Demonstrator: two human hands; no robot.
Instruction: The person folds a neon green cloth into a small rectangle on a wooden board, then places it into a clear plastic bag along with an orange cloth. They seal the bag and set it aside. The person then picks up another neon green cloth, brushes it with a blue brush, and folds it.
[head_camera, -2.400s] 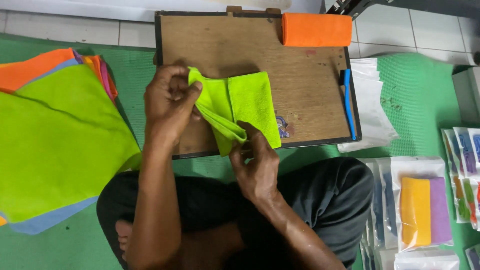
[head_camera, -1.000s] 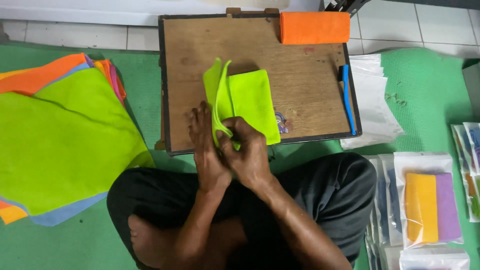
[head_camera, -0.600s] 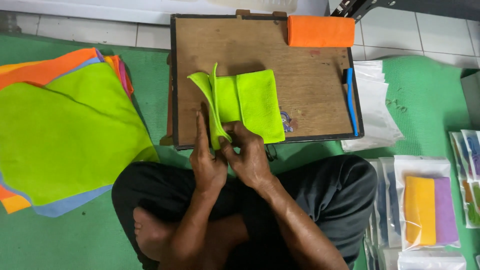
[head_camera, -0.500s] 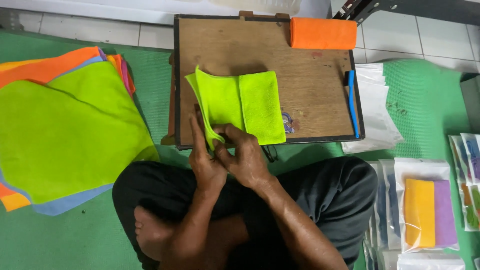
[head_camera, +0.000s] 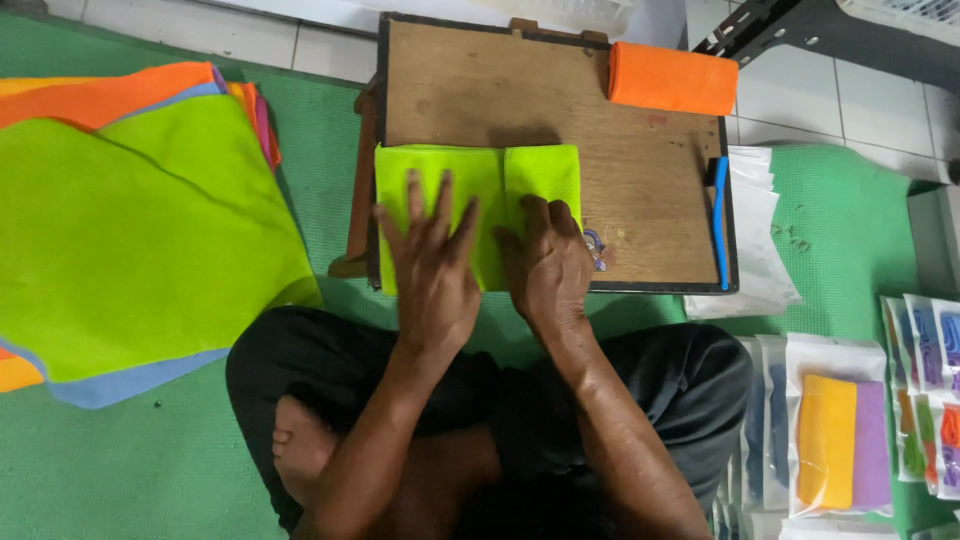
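A lime-green cloth (head_camera: 470, 180) lies folded flat on a small wooden board (head_camera: 640, 200) in front of me. My left hand (head_camera: 430, 265) rests palm down on its left half, fingers spread. On the right half lies my right hand (head_camera: 548, 262), fingers curled slightly and pressing the cloth down. Neither hand grips anything. A fold line runs down the cloth between the two hands.
A rolled orange cloth (head_camera: 672, 78) lies at the board's far right corner, a blue pen (head_camera: 719, 220) along its right edge. A stack of flat coloured cloths (head_camera: 130, 230) sits on the green mat to the left. Clear bags (head_camera: 760, 230) and packed cloths (head_camera: 840, 430) lie right.
The raised left flap of the green cloth has been laid down flat. Both hands moved from pinching its near edge to pressing on top of it.
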